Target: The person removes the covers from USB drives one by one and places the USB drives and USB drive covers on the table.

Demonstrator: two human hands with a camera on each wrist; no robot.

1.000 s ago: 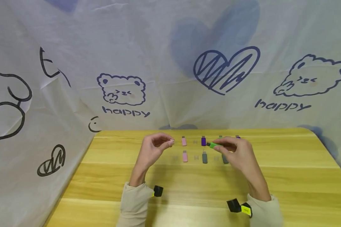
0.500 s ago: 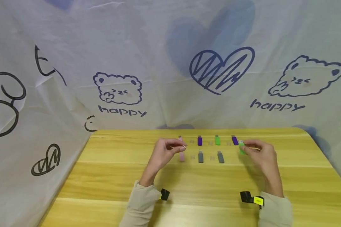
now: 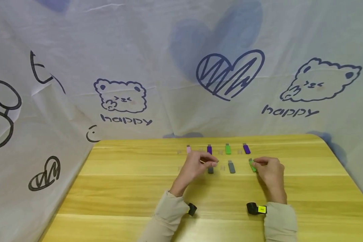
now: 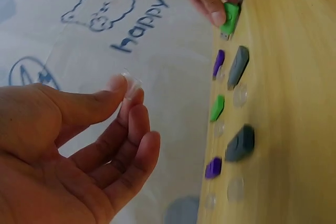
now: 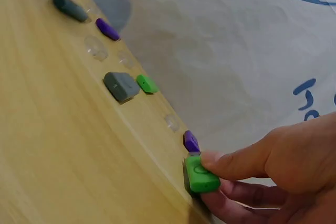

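My right hand [image 3: 270, 171] pinches a green USB stick [image 5: 203, 176] between thumb and fingers at the right end of the front row, at or just above the table. A small clear cap [image 4: 131, 85] is pinched in my left hand [image 3: 196, 168], held in the air over the front row. Left of the green stick lies a grey USB stick [image 3: 231, 167]; a second grey stick [image 3: 210, 170] is partly covered by my left hand. Behind them, the back row has a pink stick [image 3: 189, 149], a purple stick [image 3: 209, 149], a green stick [image 3: 228, 149] and another purple stick [image 3: 246, 148].
Several clear caps, such as one cap [image 4: 240, 96], lie between the sticks. The wooden table [image 3: 115, 188] meets a white cloth [image 3: 169, 111] with printed drawings along its back edge. Black wrist cameras sit at both cuffs.
My right hand has carried the green stick rightward, then down to the front row's right end, turning it from sideways to lengthwise. My left hand has moved right with the clear cap.
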